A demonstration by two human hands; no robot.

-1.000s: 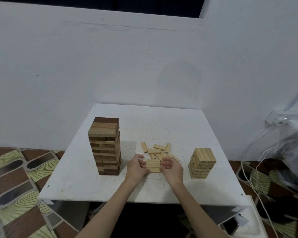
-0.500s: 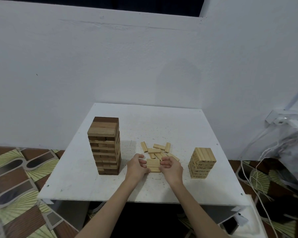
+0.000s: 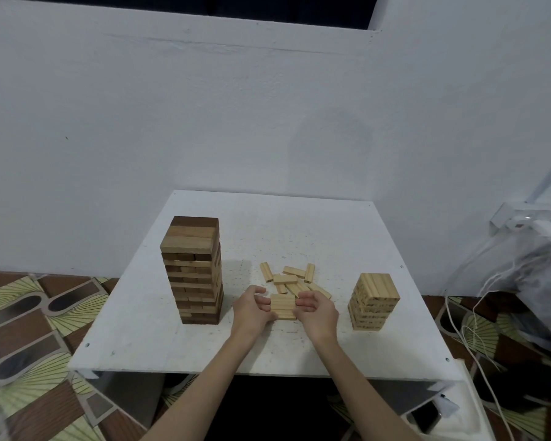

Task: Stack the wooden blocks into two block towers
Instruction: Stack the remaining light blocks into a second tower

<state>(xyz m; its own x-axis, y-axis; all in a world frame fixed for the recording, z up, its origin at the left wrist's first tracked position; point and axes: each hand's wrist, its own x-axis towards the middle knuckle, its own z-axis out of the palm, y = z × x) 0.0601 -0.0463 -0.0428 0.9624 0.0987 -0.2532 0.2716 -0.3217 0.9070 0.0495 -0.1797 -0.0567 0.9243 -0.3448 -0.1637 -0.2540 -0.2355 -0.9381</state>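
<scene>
The left hand (image 3: 252, 308) and the right hand (image 3: 318, 311) flank a small flat group of pale blocks (image 3: 283, 306) near the middle front of the white bench (image 3: 134, 345). The left fingers (image 3: 263, 302) are loosely curled and slightly spread, their tips touching the group's left edge, the thumb raised above. The right fingers (image 3: 306, 305) are also partly curled, tips against or just beside the group's right edge; whether they press on it cannot be told. Neither hand closes around the blocks; the group lies on the bench between the two palms.

Compared with half a second ago, little differs: both hands remain at the same spot on either side of the group, and the fingers look a touch more open.

Both forearms reach in from the near edge of the bench and converge toward the middle, wrists low, palms turned inward to face each other.

Just behind the hands lies a scatter of loose pale blocks (image 3: 295, 276). The tall darker tower (image 3: 193, 270) stands to the left, near the left hand but apart from it. The shorter pale tower (image 3: 373, 300) stands to the right, apart from the right hand.
</scene>
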